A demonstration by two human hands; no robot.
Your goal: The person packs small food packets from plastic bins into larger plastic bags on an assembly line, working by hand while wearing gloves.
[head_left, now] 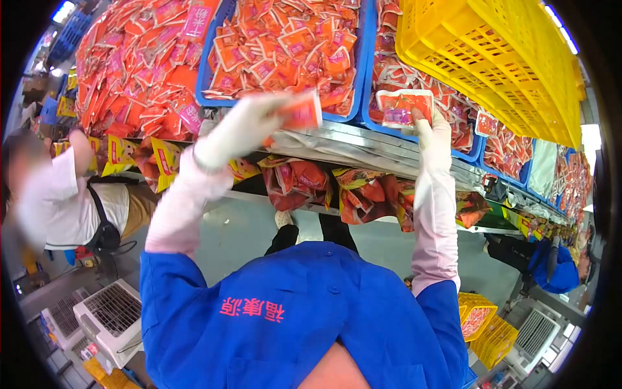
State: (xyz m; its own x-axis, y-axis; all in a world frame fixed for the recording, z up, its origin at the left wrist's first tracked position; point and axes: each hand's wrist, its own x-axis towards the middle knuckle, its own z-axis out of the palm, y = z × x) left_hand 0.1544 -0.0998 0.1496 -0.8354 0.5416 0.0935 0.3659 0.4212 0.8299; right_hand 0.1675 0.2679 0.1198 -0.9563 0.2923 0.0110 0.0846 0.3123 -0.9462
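Packets fill every bin up here. Both hands wear white gloves and pale sleeves. The left hand (243, 126) is blurry, and its fingers are wrapped around an orange packet (299, 111) in front of the middle blue bin (353, 97). That bin is piled high with red and orange packets. The right hand (433, 133) holds up a red and white packet (405, 107) with its fingers pinched on the lower edge, right by the rim of the next blue bin (421, 133), which also holds red packets. A yellow crate (492, 58) sits tilted on top of that bin. A big loose heap of red packets (139, 65) lies to the left. More packets lie on the metal belt (363, 152) under the bins.
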